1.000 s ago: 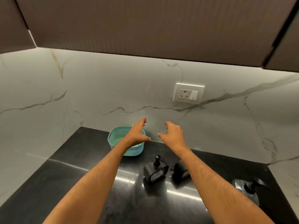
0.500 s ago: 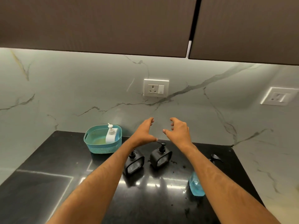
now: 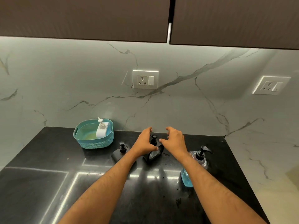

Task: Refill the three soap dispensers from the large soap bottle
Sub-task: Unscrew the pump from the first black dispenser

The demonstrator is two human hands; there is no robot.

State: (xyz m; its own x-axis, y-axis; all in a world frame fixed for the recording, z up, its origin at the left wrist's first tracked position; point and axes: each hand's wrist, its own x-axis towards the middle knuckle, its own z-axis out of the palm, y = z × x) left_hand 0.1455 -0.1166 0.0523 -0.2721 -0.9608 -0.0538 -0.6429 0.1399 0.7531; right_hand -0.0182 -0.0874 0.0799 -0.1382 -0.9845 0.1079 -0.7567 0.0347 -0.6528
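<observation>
Both forearms are reaching in from 6 o'clock across the black countertop, which is throwing back bright strips of light.

At about 4 o'clock from the hands, the large soap bottle is standing on the counter, clear with blue liquid low inside and a black pump on top; the right forearm is crossing in front of its lower part.

At the middle of the counter, the left hand and the right hand are hovering on either side of the middle black dispenser, fingers spread and loosely curved, gripping nothing. The left thumb is lying close to the dispenser's body; whether it is touching cannot be told. The dispenser's pump head is showing in the gap between the two hands.

At 9 o'clock from the hands, a second black dispenser is standing just beside the left wrist, partly hidden by that forearm.

Farther out, at 10 o'clock, a teal basket is sitting near the marble wall, with the white dispenser standing upright inside it toward its right side.

At 12 o'clock a wall socket is sitting on the marble, and a second socket is at 2 o'clock. Dark cabinets are hanging above.
</observation>
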